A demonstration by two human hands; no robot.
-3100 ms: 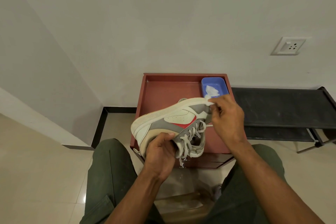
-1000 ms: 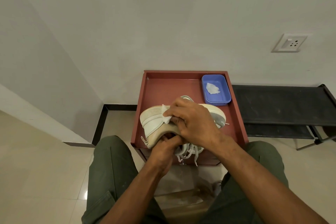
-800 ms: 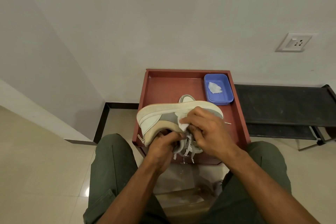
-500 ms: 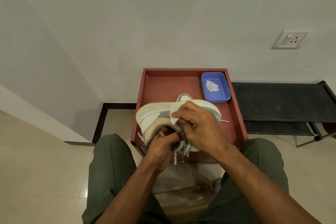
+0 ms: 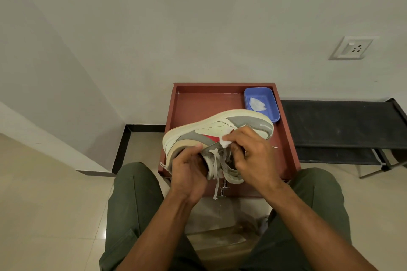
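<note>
A white and grey sneaker (image 5: 218, 127) with a red mark is held on its side above the red-brown tray table (image 5: 198, 103), sole away from me and laces hanging down. My left hand (image 5: 187, 169) grips it at the ankle opening. My right hand (image 5: 251, 156) pinches a small white wipe (image 5: 225, 142) and presses it on the shoe's side by the red mark.
A blue plastic dish (image 5: 272, 103) holding a white wad sits at the tray's back right corner. A black low rack (image 5: 343, 125) stands to the right. A wall socket (image 5: 352, 48) is on the wall. My knees flank the table on the tiled floor.
The shoe has tipped so more of its side faces me, and the red mark now shows. My right hand with the wipe slid to the right along the side panel.
</note>
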